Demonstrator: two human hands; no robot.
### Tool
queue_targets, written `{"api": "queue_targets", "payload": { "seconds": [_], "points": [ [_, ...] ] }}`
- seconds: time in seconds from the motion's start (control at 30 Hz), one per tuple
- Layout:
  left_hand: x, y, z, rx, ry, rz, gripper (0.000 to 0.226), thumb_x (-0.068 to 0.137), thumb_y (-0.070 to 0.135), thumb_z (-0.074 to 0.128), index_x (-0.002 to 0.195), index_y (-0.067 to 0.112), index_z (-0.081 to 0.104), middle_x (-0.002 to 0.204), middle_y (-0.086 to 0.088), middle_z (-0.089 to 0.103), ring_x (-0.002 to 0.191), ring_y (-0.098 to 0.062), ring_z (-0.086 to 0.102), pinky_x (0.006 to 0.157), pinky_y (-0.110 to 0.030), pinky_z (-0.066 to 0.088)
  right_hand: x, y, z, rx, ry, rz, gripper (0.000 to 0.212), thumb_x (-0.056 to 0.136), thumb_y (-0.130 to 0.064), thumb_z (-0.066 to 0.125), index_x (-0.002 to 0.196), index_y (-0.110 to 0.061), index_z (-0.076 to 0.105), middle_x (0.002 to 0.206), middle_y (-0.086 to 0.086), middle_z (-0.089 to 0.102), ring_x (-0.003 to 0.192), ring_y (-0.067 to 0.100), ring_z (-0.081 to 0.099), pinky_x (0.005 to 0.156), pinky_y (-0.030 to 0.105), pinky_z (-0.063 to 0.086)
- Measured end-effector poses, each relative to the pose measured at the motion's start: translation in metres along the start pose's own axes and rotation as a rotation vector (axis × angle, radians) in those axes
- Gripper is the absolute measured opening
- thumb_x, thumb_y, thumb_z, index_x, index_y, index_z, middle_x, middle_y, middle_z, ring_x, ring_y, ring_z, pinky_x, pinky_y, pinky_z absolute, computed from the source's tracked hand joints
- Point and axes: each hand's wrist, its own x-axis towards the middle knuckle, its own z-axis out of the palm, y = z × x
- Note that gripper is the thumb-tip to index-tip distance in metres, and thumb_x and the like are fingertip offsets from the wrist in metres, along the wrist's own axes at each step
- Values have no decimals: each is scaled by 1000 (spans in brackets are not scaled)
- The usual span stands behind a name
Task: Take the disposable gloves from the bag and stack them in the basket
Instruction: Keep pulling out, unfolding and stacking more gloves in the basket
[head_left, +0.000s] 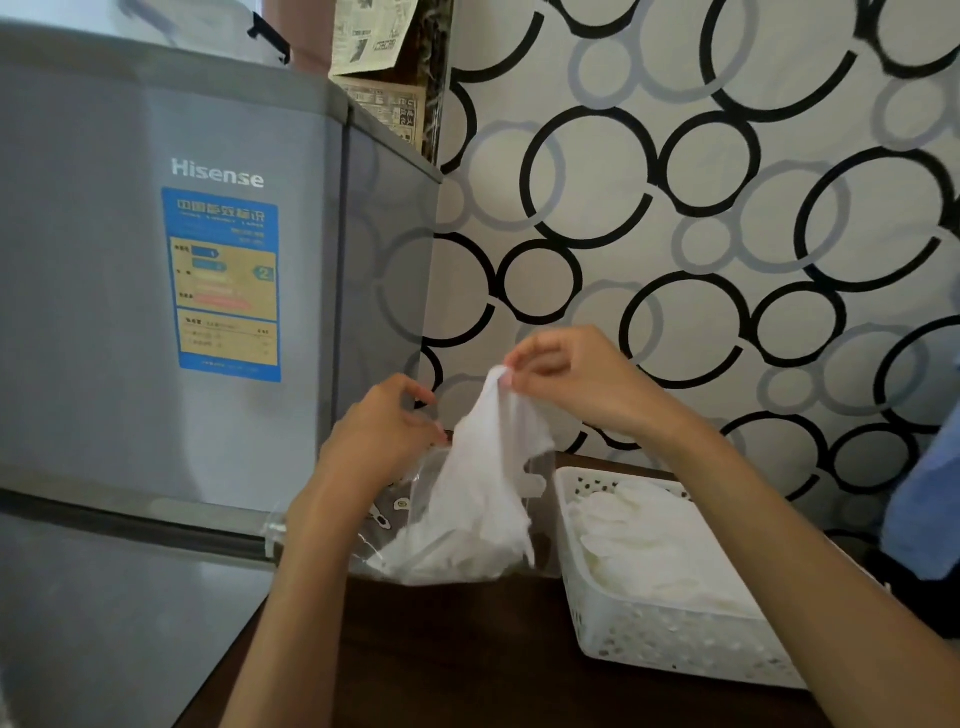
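Your right hand (566, 371) pinched the top of a thin, crinkled white glove (493, 467), its grip narrow at the fingertips, and the glove hung limp out of the clear plastic bag (415, 525). Your left hand (387, 426) pinched the bag's upper edge. The bag stood on the dark wooden surface (467, 649), just beside the white perforated basket (675, 644), where soft white gloves (654, 545) lay stacked. A smooth grey refrigerator (156, 312) bordered the surface's left edge.
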Motion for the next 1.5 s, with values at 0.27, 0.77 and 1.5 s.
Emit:
{"api": "queue_targets", "payload": {
  "seconds": [0.27,0.77,1.5],
  "points": [
    [-3,1,11,60,-141,36,16,74,27,70,79,36,58,84,17,65,91,-16,64,90,-40,52,5,4,-3,79,214,7,8,93,-28,57,98,-25,63,85,-11,65,82,2,59,67,15,43],
    [-20,34,30,-280,-410,-86,72,91,69,15,87,23,70,84,2,73,85,-12,68,80,-25,53,-44,50,5,982,-51,146,23,99,-18,36,99,-9,57,106,8,70,100,23,63,89,35,47],
    [-42,69,55,-430,-284,270,17,92,22,60,107,21,68,87,4,76,83,-4,71,69,-13,53,-85,47,18,246,228,170,58,63,-76,51,103,-36,63,93,-17,69,86,-5,64,74,16,48]
  ]
}}
